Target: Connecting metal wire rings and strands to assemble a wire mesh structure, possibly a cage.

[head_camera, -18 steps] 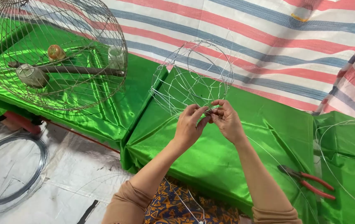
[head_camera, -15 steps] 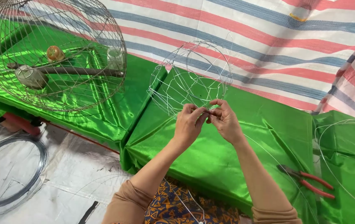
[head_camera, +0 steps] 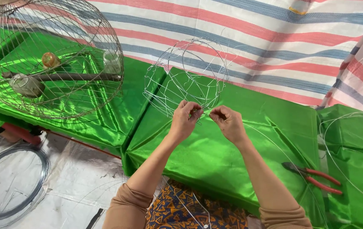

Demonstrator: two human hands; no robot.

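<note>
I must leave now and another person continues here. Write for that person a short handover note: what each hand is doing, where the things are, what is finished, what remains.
Left hand: pinches thin wire at the lower rim of the small wire frame.
Right hand: pinches the same wire just beside it; the hands are close together.
Things: the frame stands on the green cloth. Red-handled pliers lie to the right, untouched. A wire coil lies on the floor at left. A finished domed cage sits at far left.
Done: frame has hoops and some ribs.
Left: it is far sparser than the finished cage.
</note>
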